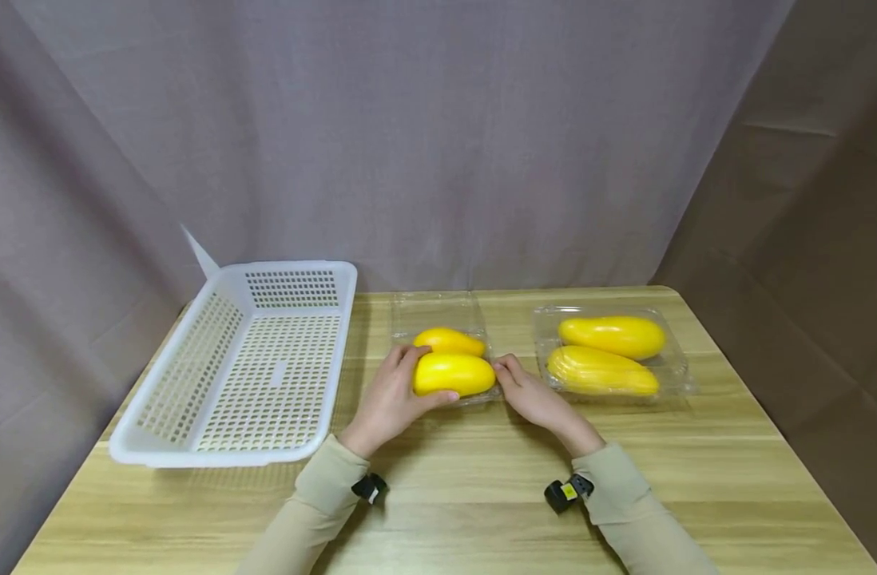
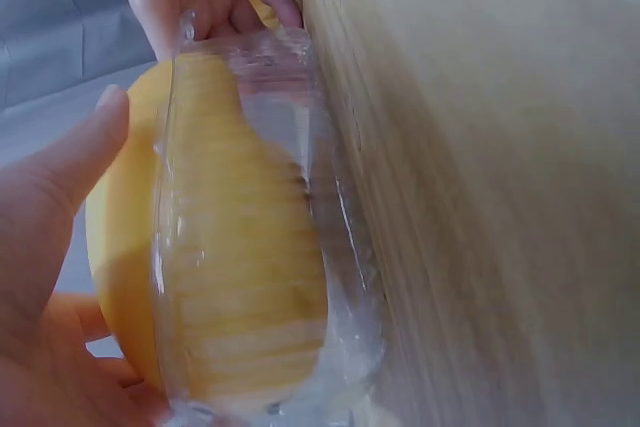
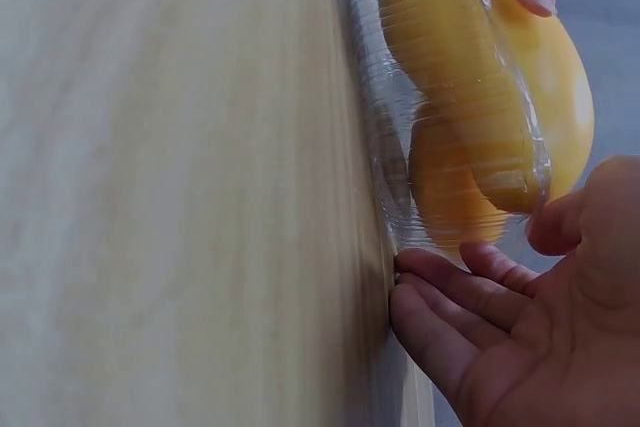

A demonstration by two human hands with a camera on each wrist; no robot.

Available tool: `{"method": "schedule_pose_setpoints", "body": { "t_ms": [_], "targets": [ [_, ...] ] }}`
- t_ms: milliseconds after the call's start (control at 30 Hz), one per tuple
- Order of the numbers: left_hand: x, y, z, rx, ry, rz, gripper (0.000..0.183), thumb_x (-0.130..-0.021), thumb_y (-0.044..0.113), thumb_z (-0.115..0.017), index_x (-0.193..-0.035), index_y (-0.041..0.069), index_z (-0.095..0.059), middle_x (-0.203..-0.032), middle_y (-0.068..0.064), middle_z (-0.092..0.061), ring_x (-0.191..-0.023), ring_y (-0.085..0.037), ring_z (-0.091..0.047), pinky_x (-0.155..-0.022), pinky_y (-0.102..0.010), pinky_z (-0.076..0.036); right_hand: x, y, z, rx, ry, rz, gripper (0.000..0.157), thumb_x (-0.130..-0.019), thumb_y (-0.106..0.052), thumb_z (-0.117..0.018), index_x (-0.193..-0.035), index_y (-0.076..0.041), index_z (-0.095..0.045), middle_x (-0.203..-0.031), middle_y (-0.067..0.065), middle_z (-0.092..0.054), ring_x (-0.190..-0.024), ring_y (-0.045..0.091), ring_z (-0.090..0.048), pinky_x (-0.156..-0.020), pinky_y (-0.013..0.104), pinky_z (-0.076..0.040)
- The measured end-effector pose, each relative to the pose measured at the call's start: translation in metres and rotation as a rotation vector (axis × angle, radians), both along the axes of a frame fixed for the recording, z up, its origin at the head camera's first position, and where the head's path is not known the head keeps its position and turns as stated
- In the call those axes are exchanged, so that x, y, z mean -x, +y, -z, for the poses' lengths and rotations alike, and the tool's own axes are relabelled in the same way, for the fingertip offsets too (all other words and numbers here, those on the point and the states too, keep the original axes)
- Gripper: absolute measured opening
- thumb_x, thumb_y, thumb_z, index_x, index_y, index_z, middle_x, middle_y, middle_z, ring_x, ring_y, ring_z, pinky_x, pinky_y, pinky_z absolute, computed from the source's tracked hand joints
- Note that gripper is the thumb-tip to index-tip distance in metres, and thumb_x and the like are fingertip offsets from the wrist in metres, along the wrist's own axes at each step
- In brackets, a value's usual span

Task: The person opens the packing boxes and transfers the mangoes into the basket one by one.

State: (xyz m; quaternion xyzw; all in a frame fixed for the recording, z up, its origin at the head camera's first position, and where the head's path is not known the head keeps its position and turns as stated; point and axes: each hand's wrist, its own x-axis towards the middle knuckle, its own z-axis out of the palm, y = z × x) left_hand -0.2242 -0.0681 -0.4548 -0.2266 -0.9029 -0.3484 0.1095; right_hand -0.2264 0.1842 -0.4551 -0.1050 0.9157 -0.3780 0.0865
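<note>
A long, smooth yellow mango-like fruit (image 1: 454,374) sits in the near half of a clear plastic clamshell box (image 2: 345,247). My left hand (image 1: 394,395) holds this fruit from the left, thumb along its near side and fingers over the far side. A second yellow fruit (image 1: 449,341) lies just behind it in the same box. At the box's right end, my right hand (image 1: 528,395) pinches the rim, with the thumb at the edge and the fingers (image 3: 450,287) against the side wall. The box's clear lid (image 1: 438,311) is folded back, away from me.
To the right stands another clear plastic box (image 1: 674,367) with two similar yellow fruits (image 1: 613,335) in it. A large white perforated basket (image 1: 341,343) is at the left. Behind the wooden table (image 1: 474,495) hangs a grey curtain (image 1: 438,144).
</note>
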Motion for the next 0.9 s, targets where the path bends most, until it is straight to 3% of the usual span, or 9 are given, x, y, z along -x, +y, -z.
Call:
{"method": "schedule_pose_setpoints", "body": {
  "t_ms": [267, 633, 733, 900],
  "targets": [
    [-0.0029, 0.0043, -0.0034, 0.019, 0.049, -0.016, 0.082, -0.079, 0.049, -0.083, -0.138, 0.0, -0.053, -0.123, -0.017, -0.057, -0.105, -0.028, -0.059, -0.088, -0.043, -0.053, 0.0058, 0.0025, -0.0016, 0.02, -0.044, -0.007, 0.037, -0.112, -0.035, -0.029, -0.125, -0.008, -0.05, -0.1, 0.008, -0.055, -0.096, 0.027, -0.053, -0.082, 0.043, -0.046],
    [-0.0014, 0.0047, -0.0051, -0.087, -0.031, -0.001, 0.083, -0.081, 0.051, -0.082, -0.14, 0.002, -0.052, -0.132, -0.016, -0.055, -0.115, -0.029, -0.059, -0.098, -0.045, -0.049, 0.0043, 0.0048, -0.0043, 0.001, -0.037, -0.007, 0.034, -0.111, -0.033, -0.028, -0.123, -0.008, -0.049, -0.102, 0.012, -0.059, -0.088, 0.026, -0.055, -0.076, 0.042, -0.049],
    [-0.0016, 0.0043, -0.005, -0.087, -0.04, -0.002, 0.083, -0.081, 0.052, -0.081, -0.141, 0.003, -0.052, -0.133, -0.015, -0.055, -0.115, -0.029, -0.058, -0.098, -0.044, -0.049, 0.004, 0.0048, -0.0037, -0.001, -0.032, -0.006, 0.035, -0.111, -0.033, -0.029, -0.123, -0.008, -0.05, -0.108, 0.013, -0.06, -0.092, 0.026, -0.055, -0.08, 0.043, -0.05],
    [-0.0024, 0.0046, -0.0083, -0.095, -0.015, 0.007, 0.081, -0.081, 0.051, -0.082, -0.141, 0.004, -0.052, -0.133, -0.014, -0.055, -0.115, -0.027, -0.058, -0.098, -0.044, -0.05, 0.0045, 0.0048, -0.0028, -0.006, -0.029, -0.002, 0.034, -0.111, -0.032, -0.028, -0.122, -0.008, -0.05, -0.101, 0.01, -0.059, -0.092, 0.026, -0.055, -0.08, 0.043, -0.049]
  ]
}}
